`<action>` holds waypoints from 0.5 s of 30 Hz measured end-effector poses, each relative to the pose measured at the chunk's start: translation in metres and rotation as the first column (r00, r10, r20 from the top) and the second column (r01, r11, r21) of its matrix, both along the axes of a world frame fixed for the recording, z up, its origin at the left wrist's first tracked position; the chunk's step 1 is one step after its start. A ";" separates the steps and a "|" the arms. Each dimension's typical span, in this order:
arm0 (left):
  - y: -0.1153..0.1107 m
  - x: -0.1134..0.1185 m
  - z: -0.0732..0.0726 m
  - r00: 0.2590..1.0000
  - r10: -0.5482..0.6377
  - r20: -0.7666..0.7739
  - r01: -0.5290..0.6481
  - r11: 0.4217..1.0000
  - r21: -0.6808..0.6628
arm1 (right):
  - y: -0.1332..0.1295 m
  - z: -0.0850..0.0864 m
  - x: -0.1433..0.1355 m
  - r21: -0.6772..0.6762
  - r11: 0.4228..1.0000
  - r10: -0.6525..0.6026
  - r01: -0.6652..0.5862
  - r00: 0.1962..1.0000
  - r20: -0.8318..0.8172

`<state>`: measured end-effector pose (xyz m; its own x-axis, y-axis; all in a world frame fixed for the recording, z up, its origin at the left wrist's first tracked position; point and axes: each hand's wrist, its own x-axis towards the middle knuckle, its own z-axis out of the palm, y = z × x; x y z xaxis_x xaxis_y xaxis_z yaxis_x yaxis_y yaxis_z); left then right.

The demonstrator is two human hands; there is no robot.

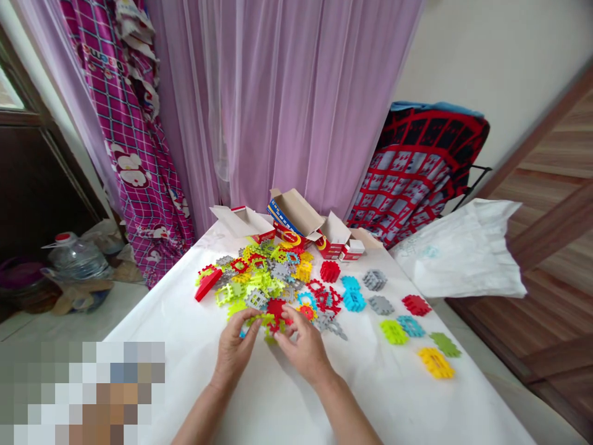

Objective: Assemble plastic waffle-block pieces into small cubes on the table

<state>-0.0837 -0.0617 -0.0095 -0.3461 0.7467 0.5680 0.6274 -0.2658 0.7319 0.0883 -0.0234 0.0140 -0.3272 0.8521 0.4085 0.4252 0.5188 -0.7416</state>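
Right at the near edge of the pile point(259, 281), my two hands work close together over the white table point(185, 371). My left hand point(234, 349) has its thumb and forefinger brought together on a lime piece point(266, 319), which lies between my hands, among others. My right hand point(303, 349) is curled, with gaps between the fingers, beside a red piece point(277, 308); I cannot tell whether its fingertips grip anything. The pile is a jumble of lime, grey, red, yellow and blue notched pieces, with a long red block point(208, 284) slanting at its left side. Behind it, open boxes point(296, 213) crowd together at the far edge, in front of the purple curtain point(301, 111). Out to the right of the pile, apart from it, sit a red stack point(330, 271), a blue stack point(353, 293) and a grey stack point(375, 280). Farther right and nearer me are another red one point(416, 305), a lime one point(394, 332) just beside a blue one point(411, 326), a green one point(445, 344) and a yellow one point(436, 362). A white bag point(463, 253) lies beyond them, by the table's right edge.
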 end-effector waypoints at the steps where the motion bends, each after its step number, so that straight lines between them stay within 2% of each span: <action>1: -0.002 0.005 0.002 0.999 -0.035 0.000 0.035 0.999 0.009 | -0.001 0.003 -0.001 0.000 0.999 0.036 -0.036 0.999 -0.006; 4: -0.007 0.016 0.008 0.990 -0.139 -0.006 0.139 0.990 0.031 | -0.001 0.008 0.001 0.079 0.994 0.081 -0.081 0.997 0.006; 6: -0.009 0.017 0.009 0.984 -0.178 -0.001 0.178 0.984 0.015 | 0.002 0.007 0.010 0.199 0.979 0.032 -0.036 0.999 0.025; 8: -0.009 0.013 0.008 0.988 -0.150 0.025 0.150 0.988 -0.040 | 0.007 0.002 0.025 0.318 0.947 -0.067 0.051 0.997 0.039; 10: -0.008 0.007 0.004 0.996 -0.070 0.060 0.076 0.992 -0.101 | 0.013 -0.007 0.045 0.391 0.914 -0.152 0.112 0.986 0.073; 13: -0.004 0.000 -0.003 0.997 0.010 0.072 0.000 0.990 -0.138 | 0.019 -0.024 0.078 0.431 0.895 -0.207 0.112 0.962 0.179; 15: -0.002 -0.001 -0.006 0.998 0.027 0.052 -0.019 0.990 -0.140 | 0.021 -0.033 0.096 0.433 0.887 -0.276 0.163 0.938 0.212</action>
<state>-0.0849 -0.0640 -0.0159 -0.3916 0.8089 0.4385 0.5907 -0.1444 0.7939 0.1846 -0.0025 -0.0187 -0.2931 0.6944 0.6572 0.7112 0.6178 -0.3355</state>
